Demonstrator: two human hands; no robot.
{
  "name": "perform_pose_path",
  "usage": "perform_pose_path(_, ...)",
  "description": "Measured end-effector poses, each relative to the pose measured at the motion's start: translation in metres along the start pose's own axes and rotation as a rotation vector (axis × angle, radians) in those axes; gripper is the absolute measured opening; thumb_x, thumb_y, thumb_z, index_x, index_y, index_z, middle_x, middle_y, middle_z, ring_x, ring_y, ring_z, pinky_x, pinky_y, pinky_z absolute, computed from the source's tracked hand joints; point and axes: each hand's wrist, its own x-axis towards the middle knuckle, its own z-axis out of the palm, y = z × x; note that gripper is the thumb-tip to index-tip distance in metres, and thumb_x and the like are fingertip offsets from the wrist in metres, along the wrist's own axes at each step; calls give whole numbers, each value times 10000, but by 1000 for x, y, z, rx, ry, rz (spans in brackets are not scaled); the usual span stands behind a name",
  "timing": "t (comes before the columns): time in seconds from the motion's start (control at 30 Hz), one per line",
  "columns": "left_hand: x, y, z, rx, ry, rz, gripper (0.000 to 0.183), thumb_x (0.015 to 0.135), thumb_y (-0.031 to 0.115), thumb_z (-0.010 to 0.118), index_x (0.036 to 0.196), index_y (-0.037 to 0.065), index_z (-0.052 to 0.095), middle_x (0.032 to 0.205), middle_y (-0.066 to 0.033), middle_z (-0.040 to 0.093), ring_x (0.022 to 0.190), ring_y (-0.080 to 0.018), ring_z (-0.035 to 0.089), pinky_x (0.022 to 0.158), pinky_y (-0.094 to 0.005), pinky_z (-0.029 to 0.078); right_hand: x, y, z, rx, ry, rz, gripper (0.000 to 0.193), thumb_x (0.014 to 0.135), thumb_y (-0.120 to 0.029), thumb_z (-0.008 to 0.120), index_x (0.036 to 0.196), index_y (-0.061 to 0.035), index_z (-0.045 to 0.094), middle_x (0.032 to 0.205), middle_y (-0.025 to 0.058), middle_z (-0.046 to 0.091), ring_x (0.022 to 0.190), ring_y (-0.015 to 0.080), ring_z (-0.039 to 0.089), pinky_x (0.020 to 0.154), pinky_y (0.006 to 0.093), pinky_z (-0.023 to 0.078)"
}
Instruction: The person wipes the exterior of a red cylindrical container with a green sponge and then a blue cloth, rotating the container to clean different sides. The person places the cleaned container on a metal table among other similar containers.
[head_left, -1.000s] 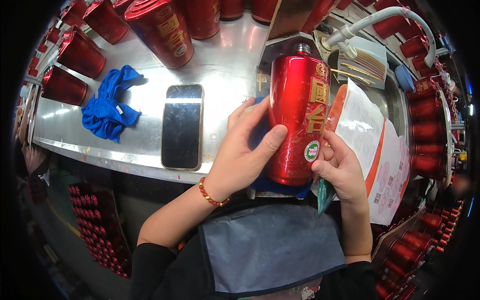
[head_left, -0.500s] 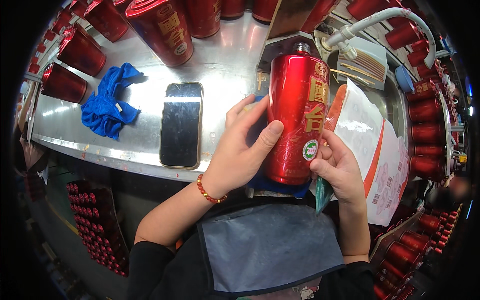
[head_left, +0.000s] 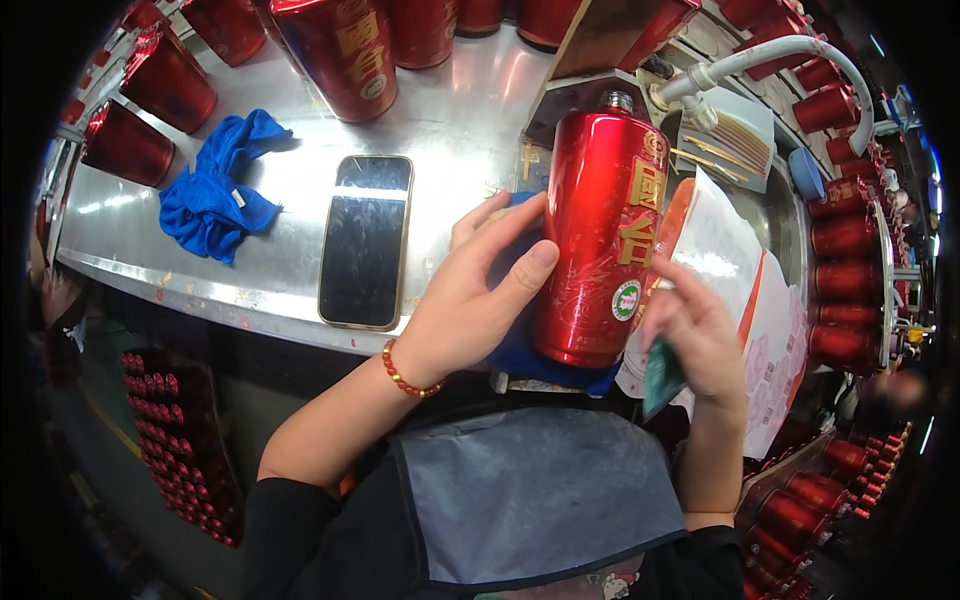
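Red bottle point(head_left: 600, 240) lies grasped in left hand point(head_left: 470, 300); right hand point(head_left: 700, 335) pinches a green card point(head_left: 662, 375).

Glossy red bottle point(head_left: 598, 240) with gold characters; blue cloth point(head_left: 215, 185); black phone point(head_left: 366, 240).

The metal table point(head_left: 470, 120) has open surface between the phone point(head_left: 366, 240) and the red bottle point(head_left: 600, 240), but the left hand point(head_left: 470, 300) fills the near part of this gap. Between the blue cloth point(head_left: 215, 185) and the phone there is a narrow bare strip. The far edge is closed by a row of red cans point(head_left: 340, 50). On the right, the paper sheets point(head_left: 750, 290) and the right hand point(head_left: 695, 335) stand just beside the bottle, so little room is there. A white hose point(head_left: 790, 50) arches above the right back corner, over a tray point(head_left: 740, 145).
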Motion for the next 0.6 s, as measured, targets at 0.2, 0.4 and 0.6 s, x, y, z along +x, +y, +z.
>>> perform_pose_path(0.2,-17,0,0,102,-30,145,697,935,302,760,1504,9,484,1500,-193,511,1506,-373,262,1219,-479,268,7,-102,-16,-394,48,-206,498,951,-102,708,1399,48,553,1010,7,601,906,62,568,817,203,463)
perform_pose_path(0.4,-27,2,13,184,129,240,724,855,259,839,1457,16,520,1434,-154,558,1431,-388,358,1201,-484,284,54,-155,35,-918,-133,-311,403,817,-81,817,1184,-9,667,1047,26,669,968,102,646,880,244,509)
perform_pose_path(0.6,-28,7,17,184,174,240,672,842,244,853,1413,49,557,1420,-131,565,1435,-358,387,1199,-462,303,90,-152,68,-1061,-372,-324,259,865,-42,779,1106,22,709,1023,61,718,963,135,692,883,284,555)
